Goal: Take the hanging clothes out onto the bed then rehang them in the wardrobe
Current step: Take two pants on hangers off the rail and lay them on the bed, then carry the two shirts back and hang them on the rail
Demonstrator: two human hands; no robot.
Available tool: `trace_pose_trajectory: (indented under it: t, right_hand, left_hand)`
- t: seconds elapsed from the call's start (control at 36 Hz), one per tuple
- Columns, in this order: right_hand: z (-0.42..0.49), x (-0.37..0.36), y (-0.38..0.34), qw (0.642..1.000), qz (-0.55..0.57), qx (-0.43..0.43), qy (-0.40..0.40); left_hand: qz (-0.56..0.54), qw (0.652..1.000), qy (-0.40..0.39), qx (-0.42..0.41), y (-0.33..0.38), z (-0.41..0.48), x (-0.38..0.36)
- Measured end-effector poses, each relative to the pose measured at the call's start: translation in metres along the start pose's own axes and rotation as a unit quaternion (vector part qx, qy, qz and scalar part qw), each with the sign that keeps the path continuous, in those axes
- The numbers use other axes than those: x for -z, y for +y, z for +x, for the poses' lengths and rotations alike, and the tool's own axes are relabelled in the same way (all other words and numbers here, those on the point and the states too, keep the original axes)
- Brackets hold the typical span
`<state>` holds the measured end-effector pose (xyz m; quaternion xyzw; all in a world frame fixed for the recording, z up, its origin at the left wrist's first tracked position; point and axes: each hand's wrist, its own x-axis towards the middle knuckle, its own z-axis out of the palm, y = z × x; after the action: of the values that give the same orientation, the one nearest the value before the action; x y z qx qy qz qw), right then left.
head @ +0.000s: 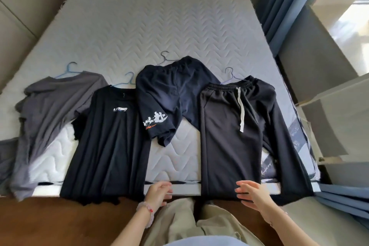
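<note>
Several garments lie side by side on the white quilted mattress (139,26), each on a thin blue hanger. From left: a grey shirt (46,110), a black T-shirt with a white chest logo (109,138), dark navy shorts with white lettering (171,94), and black drawstring trousers (235,138) whose legs hang over the near edge. My left hand (158,190) hovers at the bed's near edge between the T-shirt and the trousers, fingers apart, holding nothing. My right hand (251,192) is spread over the trousers' lower legs, empty.
Blue curtains (283,2) hang at the right of the bed, with more curtain folds at the lower right. Beige wardrobe panels (18,26) stand on the left. Brown wooden floor (60,223) lies below the bed edge. My legs in khaki trousers are beneath me.
</note>
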<state>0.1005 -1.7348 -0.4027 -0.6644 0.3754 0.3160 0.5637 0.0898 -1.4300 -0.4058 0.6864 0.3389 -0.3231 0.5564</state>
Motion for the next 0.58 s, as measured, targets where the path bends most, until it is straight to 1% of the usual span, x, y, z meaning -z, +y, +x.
trace_pose_trajectory:
  t: [0.11,0.25,0.39,0.58]
  right_hand:
    - [0.004,0.003,0.003,1.0,-0.018,-0.001,-0.006]
    - [0.012,-0.003,-0.014,0.998,-0.056,0.021,-0.025]
    - [0.018,-0.023,-0.042,0.989,-0.124,0.069,-0.052]
    - [0.014,-0.077,-0.089,0.965,-0.204,0.14,-0.089]
  left_hand:
    - [-0.032,0.999,0.037,0.024,-0.024,-0.015,0.002]
    - [-0.058,0.996,0.068,0.025,-0.036,-0.028,0.008]
    - [-0.114,0.987,0.112,0.001,-0.03,-0.031,0.023]
    - [-0.138,0.975,0.162,-0.058,-0.018,-0.034,0.074]
